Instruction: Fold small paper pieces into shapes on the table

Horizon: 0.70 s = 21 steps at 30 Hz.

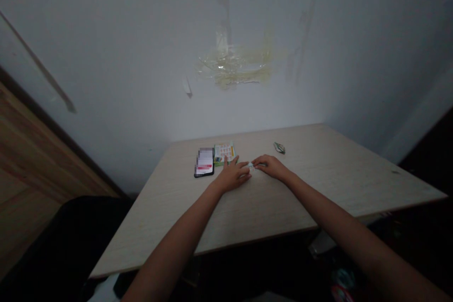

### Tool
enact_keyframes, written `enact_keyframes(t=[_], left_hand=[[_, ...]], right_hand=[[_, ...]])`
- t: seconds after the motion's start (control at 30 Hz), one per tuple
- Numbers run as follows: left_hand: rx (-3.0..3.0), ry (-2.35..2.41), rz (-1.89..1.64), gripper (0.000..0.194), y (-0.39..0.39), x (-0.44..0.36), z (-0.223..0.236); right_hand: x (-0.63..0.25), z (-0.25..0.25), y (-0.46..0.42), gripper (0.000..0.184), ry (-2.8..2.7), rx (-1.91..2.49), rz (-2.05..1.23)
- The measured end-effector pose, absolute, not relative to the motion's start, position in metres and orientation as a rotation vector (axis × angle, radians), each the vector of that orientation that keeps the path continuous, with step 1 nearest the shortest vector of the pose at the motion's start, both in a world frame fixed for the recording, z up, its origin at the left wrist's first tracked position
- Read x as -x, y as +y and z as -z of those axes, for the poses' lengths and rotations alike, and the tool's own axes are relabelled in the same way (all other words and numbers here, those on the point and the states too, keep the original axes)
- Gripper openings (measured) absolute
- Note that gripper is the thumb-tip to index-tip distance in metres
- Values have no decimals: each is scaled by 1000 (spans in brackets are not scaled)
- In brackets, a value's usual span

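Observation:
A small piece of pale, printed paper (252, 166) lies on the table between my two hands; its edges are partly covered by fingers. My left hand (231, 175) rests at its left with fingers spread, a fingertip touching the paper. Other fingers of that hand reach the near edge of a printed sheet or booklet (225, 152) with a green border and rows of small pictures. From the right, the bent fingers of my right hand (271, 166) close on the paper's edge.
A phone (204, 162) with a lit screen lies left of the booklet. Farther right is a small folded green-and-white paper piece (279, 147). The light wooden table (318, 184) meets a wall (141, 56) with old tape (240, 66). A dark chair-like shape (81, 231) stands left.

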<state>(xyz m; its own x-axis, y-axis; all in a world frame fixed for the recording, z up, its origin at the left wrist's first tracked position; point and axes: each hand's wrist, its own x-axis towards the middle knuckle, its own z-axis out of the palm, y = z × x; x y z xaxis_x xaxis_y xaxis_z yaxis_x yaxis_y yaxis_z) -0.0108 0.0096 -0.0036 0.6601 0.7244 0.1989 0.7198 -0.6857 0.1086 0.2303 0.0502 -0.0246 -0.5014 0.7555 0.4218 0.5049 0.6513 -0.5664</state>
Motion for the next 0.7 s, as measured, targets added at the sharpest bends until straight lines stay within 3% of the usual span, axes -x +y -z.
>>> enact_keyframes(t=[0.43,0.7], left_hand=[[-2756,1494,-589,31,14,8,5],[-2748,1508,-530,34,9,0,7]], right_hand=[[-228,23,48,18,-2261,978,-281],[-228,27,50,19,-2280,967,-241]])
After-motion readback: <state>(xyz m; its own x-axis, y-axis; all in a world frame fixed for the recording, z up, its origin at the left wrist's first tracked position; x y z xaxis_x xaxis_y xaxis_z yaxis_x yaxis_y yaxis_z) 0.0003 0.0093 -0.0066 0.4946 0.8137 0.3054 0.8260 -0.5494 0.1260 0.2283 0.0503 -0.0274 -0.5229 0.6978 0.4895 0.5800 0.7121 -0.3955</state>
